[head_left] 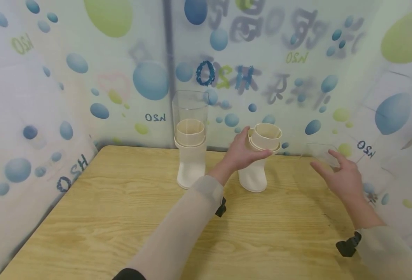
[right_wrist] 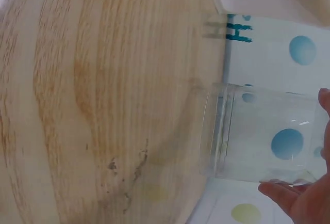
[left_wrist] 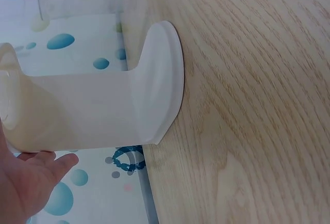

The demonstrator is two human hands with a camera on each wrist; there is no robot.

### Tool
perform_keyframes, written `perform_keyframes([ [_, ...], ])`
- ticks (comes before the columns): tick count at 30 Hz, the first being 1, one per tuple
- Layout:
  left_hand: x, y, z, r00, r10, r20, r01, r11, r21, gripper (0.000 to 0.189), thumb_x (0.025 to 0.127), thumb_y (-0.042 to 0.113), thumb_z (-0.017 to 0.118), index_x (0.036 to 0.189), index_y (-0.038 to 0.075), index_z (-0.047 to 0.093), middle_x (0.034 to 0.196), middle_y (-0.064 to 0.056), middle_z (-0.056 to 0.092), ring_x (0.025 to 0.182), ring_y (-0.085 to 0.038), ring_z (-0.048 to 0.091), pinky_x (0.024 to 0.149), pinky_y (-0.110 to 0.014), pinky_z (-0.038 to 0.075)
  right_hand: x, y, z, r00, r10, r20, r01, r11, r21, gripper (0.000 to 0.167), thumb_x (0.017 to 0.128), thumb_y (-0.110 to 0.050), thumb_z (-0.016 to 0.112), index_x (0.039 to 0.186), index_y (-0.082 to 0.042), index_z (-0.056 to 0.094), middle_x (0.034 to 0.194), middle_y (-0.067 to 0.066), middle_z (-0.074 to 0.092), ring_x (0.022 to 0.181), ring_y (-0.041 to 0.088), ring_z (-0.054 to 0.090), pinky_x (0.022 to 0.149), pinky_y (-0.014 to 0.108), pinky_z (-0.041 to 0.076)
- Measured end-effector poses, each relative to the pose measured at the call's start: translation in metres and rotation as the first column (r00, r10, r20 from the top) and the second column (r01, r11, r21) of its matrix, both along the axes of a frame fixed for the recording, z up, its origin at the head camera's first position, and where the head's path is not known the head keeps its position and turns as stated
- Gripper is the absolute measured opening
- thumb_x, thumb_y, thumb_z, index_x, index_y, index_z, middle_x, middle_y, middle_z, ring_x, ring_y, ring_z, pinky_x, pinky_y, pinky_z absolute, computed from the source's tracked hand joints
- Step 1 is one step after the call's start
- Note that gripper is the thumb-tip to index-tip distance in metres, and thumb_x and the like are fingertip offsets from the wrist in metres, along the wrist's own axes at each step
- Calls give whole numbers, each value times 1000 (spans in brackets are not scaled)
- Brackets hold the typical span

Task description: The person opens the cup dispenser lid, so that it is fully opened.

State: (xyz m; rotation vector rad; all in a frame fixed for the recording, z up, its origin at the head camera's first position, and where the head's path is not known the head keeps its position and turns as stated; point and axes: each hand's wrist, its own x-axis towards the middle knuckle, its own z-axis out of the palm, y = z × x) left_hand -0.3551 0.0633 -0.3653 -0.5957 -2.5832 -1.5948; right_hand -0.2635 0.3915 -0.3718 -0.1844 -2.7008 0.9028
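Two cream plastic stands with round collars and flared feet are on the wooden table. My left hand [head_left: 241, 151] holds the right stand [head_left: 253, 177] by its collar, thumb on the near side and fingers behind. Its smooth column [left_wrist: 85, 110] and foot show in the left wrist view. Farther right, my right hand [head_left: 346, 177] grips a clear plastic container [right_wrist: 263, 133], thumb and fingers on opposite sides of one end. Only faint edges of that container show in the head view. The left stand [head_left: 192, 163] has another clear container [head_left: 191, 103] upright around its collar.
The wooden table [head_left: 122, 217] runs back to a patterned curtain [head_left: 122, 77] with blue and green spots and lettering. More of this sheeting closes in the left and right sides. Dark marks [right_wrist: 129, 172] lie on the wood near the right hand.
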Motion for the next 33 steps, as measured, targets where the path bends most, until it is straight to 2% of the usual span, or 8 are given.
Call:
perform_keyframes([
  [7, 2, 0, 1, 1000, -6, 11, 6, 1000, -12, 123, 84, 60, 90, 177, 21, 20, 175, -12, 39, 155, -35, 45, 121, -57, 47, -11, 4, -18, 999, -15, 32, 15, 1000, 9, 99, 104, -66, 63, 175, -9, 23, 168, 49, 21, 137, 68, 47, 106, 78, 43],
  [14, 4, -1, 3, 1000, -4, 12, 4, 1000, -15, 122, 85, 60, 90, 177, 22, 19, 175, -12, 38, 154, -35, 46, 120, -56, 48, -27, 5, -30, 999, -33, 16, 34, 999, -38, 99, 105, -66, 63, 176, -12, 21, 171, 45, 16, 142, 67, 44, 110, 78, 42],
  [20, 2, -2, 4, 1000, -13, 0, 13, 1000, -10, 122, 85, 60, 90, 176, 20, 19, 173, -12, 40, 150, -34, 49, 118, -55, 49, -41, 6, -33, 999, -40, 8, 40, 999, -27, 99, 104, -68, 62, 177, -15, 20, 173, 43, 14, 143, 66, 43, 113, 80, 37],
  [25, 0, -3, 2, 1000, -14, -10, 14, 1000, 10, 122, 84, 58, 91, 176, 18, 21, 171, -12, 42, 146, -31, 52, 117, -53, 50, -49, 6, -33, 999, -49, 16, 50, 999, -11, 100, 104, -69, 61, 177, -16, 18, 172, 42, 15, 144, 65, 43, 113, 78, 39],
  [33, 1, -2, 0, 1000, -24, 9, 24, 999, 23, 123, 84, 58, 91, 176, 20, 20, 173, -12, 39, 149, -31, 50, 119, -52, 49, -52, 7, -35, 999, -42, 29, 42, 999, -19, 100, 105, -69, 60, 177, -16, 16, 174, 41, 13, 145, 64, 43, 112, 78, 40],
])
